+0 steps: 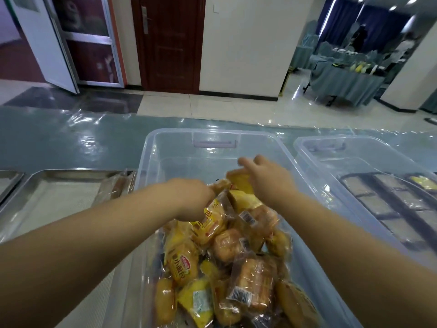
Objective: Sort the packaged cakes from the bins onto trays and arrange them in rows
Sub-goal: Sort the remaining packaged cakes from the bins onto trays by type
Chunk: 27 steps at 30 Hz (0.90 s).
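A clear plastic bin (165, 147) in front of me holds a heap of several packaged cakes (236, 256) in yellow and clear wrappers. My left hand (191, 197) reaches into the heap and its fingers curl round a yellow cake packet (211, 221). My right hand (267, 176) is over the far end of the heap, gripping another yellow-wrapped cake (240, 182), with one finger stretched forward. A steel tray (59, 185) lies left of the bin, with one clear-wrapped cake (118, 185) at its right edge.
A second clear bin (350, 157) stands to the right, with dark-framed packets (387, 204) on its bottom. Another steel tray's corner (9, 181) shows at far left. The table is covered in shiny plastic sheet (71, 138). Beyond it are tiled floor and doors.
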Each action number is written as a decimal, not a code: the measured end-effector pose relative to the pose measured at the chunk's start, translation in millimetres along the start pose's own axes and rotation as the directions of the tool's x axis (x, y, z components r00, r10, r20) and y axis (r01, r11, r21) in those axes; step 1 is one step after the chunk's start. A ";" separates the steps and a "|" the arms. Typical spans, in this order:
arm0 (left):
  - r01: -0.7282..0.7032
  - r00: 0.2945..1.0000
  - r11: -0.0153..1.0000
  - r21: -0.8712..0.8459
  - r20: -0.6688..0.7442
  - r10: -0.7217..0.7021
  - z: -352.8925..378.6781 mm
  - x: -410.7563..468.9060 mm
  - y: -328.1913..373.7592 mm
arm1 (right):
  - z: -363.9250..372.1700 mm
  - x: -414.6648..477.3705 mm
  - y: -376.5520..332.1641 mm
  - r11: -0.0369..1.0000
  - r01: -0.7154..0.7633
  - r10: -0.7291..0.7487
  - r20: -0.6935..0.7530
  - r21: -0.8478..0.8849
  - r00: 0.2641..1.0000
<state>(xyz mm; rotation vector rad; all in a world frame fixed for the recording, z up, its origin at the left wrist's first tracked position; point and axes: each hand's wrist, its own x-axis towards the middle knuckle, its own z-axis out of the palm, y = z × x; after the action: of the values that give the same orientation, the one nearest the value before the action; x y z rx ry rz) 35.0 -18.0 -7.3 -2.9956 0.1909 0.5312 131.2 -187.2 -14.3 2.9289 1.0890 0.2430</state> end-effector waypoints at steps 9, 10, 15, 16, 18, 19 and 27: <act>0.014 0.990 1.000 -0.019 0.142 -0.011 24.2 18.6 -3.9 | 31.0 1.1 -17.3 0.985 -0.155 0.174 0.366 -0.080 0.914; 0.012 0.988 1.000 -0.021 0.155 -0.009 25.3 19.9 -2.5 | 32.3 2.1 -21.0 0.978 -0.171 0.202 0.377 -0.116 0.904; 0.029 0.982 0.997 -0.073 0.187 -0.015 30.0 20.6 0.2 | 44.0 5.5 -36.1 0.938 -0.236 0.329 0.435 -0.255 0.838; 0.032 0.982 0.996 -0.078 0.186 -0.017 30.7 20.3 -0.1 | 45.0 6.2 -37.9 0.932 -0.261 0.349 0.435 -0.250 0.830; 0.041 0.984 0.994 -0.098 0.176 -0.023 32.2 20.1 -0.6 | 47.0 9.1 -39.0 0.923 -0.308 0.381 0.429 -0.232 0.819; 0.044 0.985 0.993 -0.108 0.169 -0.026 32.4 20.2 -0.8 | 47.3 10.6 -38.8 0.918 -0.329 0.395 0.426 -0.222 0.814; 0.055 0.987 0.991 -0.124 0.160 -0.035 33.4 23.1 -3.2 | 34.9 15.5 -21.0 0.911 -0.408 0.394 0.420 -0.061 0.818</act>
<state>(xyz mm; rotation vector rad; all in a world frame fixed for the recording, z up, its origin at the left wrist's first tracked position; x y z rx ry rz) 45.8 -13.5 -46.4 -3.0526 0.0790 0.7999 134.3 -159.5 -47.8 2.9909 0.4119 -0.4063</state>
